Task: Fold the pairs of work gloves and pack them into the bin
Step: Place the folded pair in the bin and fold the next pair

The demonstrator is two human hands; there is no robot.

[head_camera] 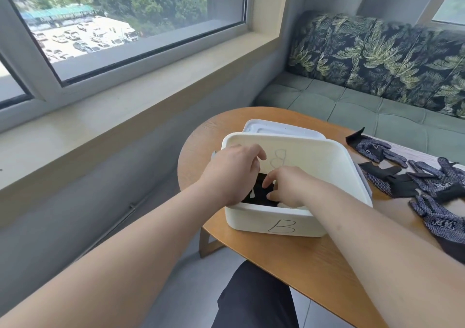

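Left hand: we are holding it inside the bin, fingers curled (we cannot tell whether it grips anything).
Right hand: we are pinching the folded gloves.
Folded gloves: lying in the bin.
Loose gloves: lying on the worktop, right of the bin.

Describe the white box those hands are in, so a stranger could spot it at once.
On the rounded wooden table beside the window, a white plastic bin stands, with the left hand and right hand reaching into it. The handwritten letter B on its near wall sets it apart from the flat white lid behind it and the dotted dark gloves spread to its right.
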